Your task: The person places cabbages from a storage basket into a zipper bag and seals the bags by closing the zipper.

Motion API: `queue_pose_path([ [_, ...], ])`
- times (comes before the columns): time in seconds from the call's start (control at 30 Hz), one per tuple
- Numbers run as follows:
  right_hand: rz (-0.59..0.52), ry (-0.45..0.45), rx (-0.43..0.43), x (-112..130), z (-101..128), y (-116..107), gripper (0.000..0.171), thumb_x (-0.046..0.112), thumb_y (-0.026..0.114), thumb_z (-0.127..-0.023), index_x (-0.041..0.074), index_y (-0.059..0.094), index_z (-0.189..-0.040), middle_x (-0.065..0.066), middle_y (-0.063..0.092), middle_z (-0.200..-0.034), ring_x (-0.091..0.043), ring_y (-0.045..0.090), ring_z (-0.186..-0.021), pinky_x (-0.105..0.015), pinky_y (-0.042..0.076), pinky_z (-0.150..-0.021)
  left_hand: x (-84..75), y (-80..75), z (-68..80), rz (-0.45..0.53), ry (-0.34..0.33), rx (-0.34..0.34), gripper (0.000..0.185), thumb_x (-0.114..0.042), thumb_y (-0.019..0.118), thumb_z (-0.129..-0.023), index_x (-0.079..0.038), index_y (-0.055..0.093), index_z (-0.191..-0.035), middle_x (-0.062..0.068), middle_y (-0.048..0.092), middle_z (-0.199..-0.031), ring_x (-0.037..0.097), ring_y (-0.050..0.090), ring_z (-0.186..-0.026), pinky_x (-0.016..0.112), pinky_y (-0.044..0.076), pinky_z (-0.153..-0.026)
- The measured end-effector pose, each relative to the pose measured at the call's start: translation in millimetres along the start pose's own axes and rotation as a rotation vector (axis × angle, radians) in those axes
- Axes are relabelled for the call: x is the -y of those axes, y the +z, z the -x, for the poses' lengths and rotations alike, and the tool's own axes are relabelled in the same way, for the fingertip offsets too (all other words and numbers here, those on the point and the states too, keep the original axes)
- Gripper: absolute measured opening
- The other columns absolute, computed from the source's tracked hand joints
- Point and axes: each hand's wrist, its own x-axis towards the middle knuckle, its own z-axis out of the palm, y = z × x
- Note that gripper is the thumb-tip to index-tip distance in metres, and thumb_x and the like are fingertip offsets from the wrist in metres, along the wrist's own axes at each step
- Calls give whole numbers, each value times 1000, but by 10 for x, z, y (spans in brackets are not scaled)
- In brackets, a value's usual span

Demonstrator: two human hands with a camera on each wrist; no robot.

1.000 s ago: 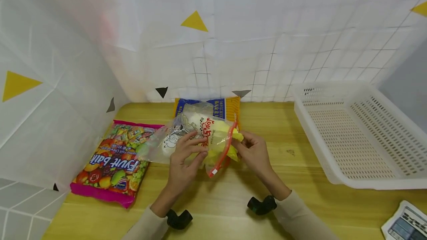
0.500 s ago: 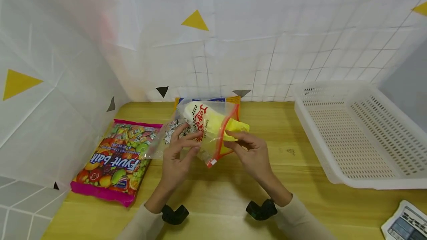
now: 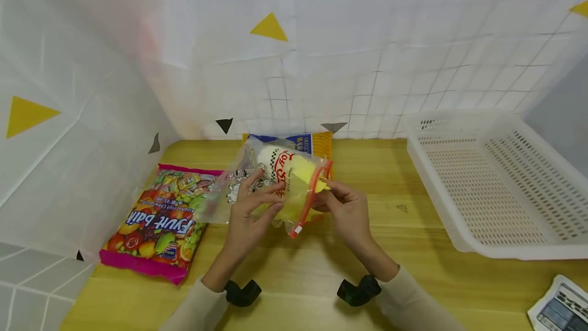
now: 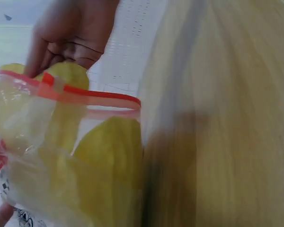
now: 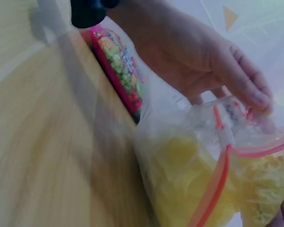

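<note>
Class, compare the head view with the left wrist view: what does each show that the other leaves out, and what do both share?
Only the head view shows the left hand holding the zip bag, the Fruit ball candy packet, the white basket and the wooden table. Only the left wrist view shows, close up, the bag's red zip strip standing open over the yellow snack packet. Both show the right hand at the bag's mouth.

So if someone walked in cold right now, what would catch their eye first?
Most likely the clear zip bag with its red seal strip, held just above the middle of the wooden table with a yellow snack pack inside; the left hand grips its side and the right hand pinches its mouth. Next, the bright pink Fruit Ball candy bag lying to the left, and the white perforated basket on the right.
</note>
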Motion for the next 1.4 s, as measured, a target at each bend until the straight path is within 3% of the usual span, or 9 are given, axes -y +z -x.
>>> queue_pose_path([
  [0.13, 59, 35, 4, 32, -20, -53, 20, 18, 70, -98, 0, 76, -104, 2, 74, -72, -15, 70, -58, -37, 62, -61, 1, 63, 17, 17, 31, 35, 18, 4, 73, -88, -13, 77, -92, 12, 74, -122, 34, 33, -150, 61, 15, -122],
  [0.3, 181, 96, -19, -61, -51, -67, 11, 6, 69, -94, -2, 76, -98, -1, 65, -60, -15, 60, -45, -33, 55, -48, -11, 118, 56, 46, 74, 138, 21, 4, 74, -87, -16, 74, -92, 11, 76, -119, 37, 31, -152, 63, 15, -122],
  [0.43, 95, 187, -113, -98, -83, -62, 13, 1, 63, -95, -8, 72, -100, 6, 68, -64, -9, 61, -48, -25, 55, -51, 7, 111, 73, 17, 99, 158, 21, 4, 74, -87, -17, 74, -92, 10, 76, -118, 37, 33, -151, 65, 7, -124],
  [0.53, 51, 168, -130, -78, -108, -87, 19, 4, 65, -98, -5, 71, -114, 6, 73, -77, -7, 65, -58, -23, 58, -61, 30, 109, 77, -28, 82, 104, 18, 2, 74, -88, -15, 76, -92, 10, 77, -117, 37, 36, -150, 68, -1, -123],
  [0.73, 299, 14, 97, -106, -147, -138, 47, 5, 69, -96, 2, 57, -141, -14, 74, -113, -22, 70, -102, -33, 56, -94, 71, 102, 71, -146, 34, -29, 13, -5, 77, -89, -15, 79, -97, 6, 77, -118, 37, 40, -147, 70, 1, -122],
  [0.87, 381, -28, 220, -127, -155, -172, 57, 7, 67, -97, -1, 45, -150, -18, 72, -120, -32, 66, -113, -44, 51, -99, 78, 94, 66, -204, 38, -46, 14, -8, 78, -88, -17, 79, -99, 5, 76, -120, 38, 40, -147, 71, 1, -121],
  [0.97, 376, 29, 237, -108, -161, -221, 60, 10, 66, -98, 7, 43, -154, -15, 73, -115, -27, 67, -107, -38, 52, -94, 69, 86, 63, -243, 42, -41, 14, -10, 79, -88, -17, 79, -100, 5, 76, -122, 38, 40, -147, 72, 0, -121],
  [1.13, 289, 156, 148, -54, -193, -324, 50, 11, 64, -99, 16, 52, -147, -12, 63, -88, -16, 57, -73, -29, 50, -70, 58, 75, 60, -273, 28, -26, 12, -13, 79, -88, -16, 79, -100, 4, 75, -124, 36, 39, -148, 70, -1, -121],
  [1.4, 253, 76, 23, 19, -240, -404, 27, 17, 64, -101, 9, 62, -126, 0, 50, -71, -12, 42, -58, -26, 39, -57, 62, 65, 53, -282, 1, -13, 13, -14, 79, -88, -16, 80, -100, 4, 74, -124, 36, 38, -148, 69, -2, -122],
])
